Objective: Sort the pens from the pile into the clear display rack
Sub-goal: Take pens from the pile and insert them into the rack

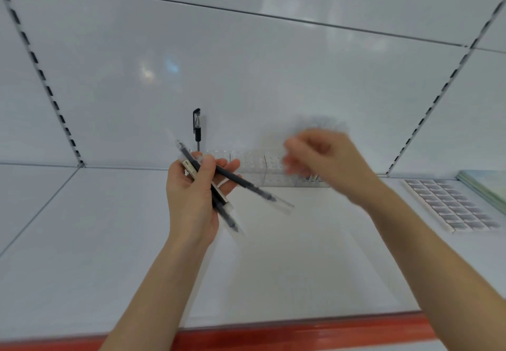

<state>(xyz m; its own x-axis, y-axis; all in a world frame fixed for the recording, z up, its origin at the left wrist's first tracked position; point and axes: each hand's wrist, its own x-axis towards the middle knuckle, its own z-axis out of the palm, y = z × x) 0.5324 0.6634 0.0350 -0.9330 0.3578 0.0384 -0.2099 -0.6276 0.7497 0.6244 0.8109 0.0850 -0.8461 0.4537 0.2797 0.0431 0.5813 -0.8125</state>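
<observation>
My left hand [195, 189] is closed around a small bundle of black pens with clear caps [243, 185], held above the white shelf; the pens fan out to the lower right. Behind it a clear display rack [257, 167] stands against the back wall, with one black capped pen [197, 127] upright in its left end. My right hand [317, 156] hovers over the rack's right part, blurred by motion, fingers curled; whether it holds anything cannot be told.
The white shelf [109, 241] has a red front edge [301, 328]. At the right lie a white tray of small grey items [449, 204] and a greenish stack of sheets [487, 186]. Slotted uprights run up the back wall on both sides.
</observation>
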